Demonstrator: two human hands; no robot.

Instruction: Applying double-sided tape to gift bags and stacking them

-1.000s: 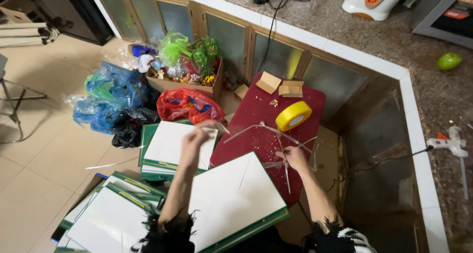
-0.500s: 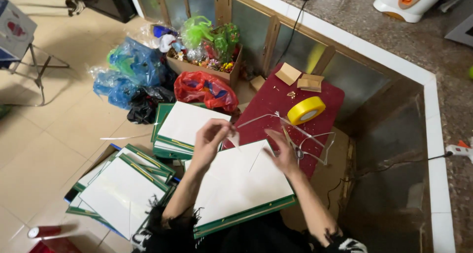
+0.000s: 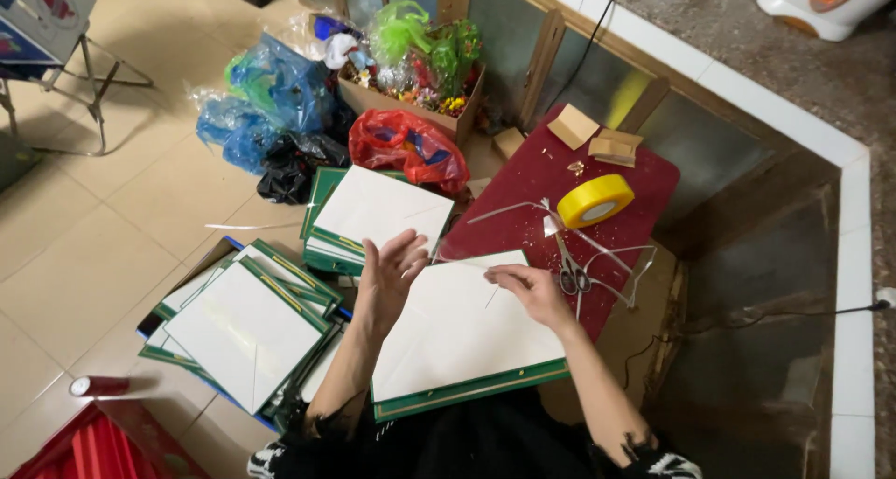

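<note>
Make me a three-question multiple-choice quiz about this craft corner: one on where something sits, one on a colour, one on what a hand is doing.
1. Where does the roll of tape lie?
A. on the dark red mat
B. on the floor tiles
C. inside the cardboard box

2. What colour is the roll of tape?
A. blue
B. yellow
C. black

3. How is the left hand?
A. closed around the scissors
B. gripping a plastic bag
C. open, fingers spread, holding nothing

Answers:
1 A, the roll rests on the dark red mat, beyond the scissors.
2 B, it is bright yellow.
3 C, its palm is open above the white board, while the right hand rests fingers on that board.
</note>
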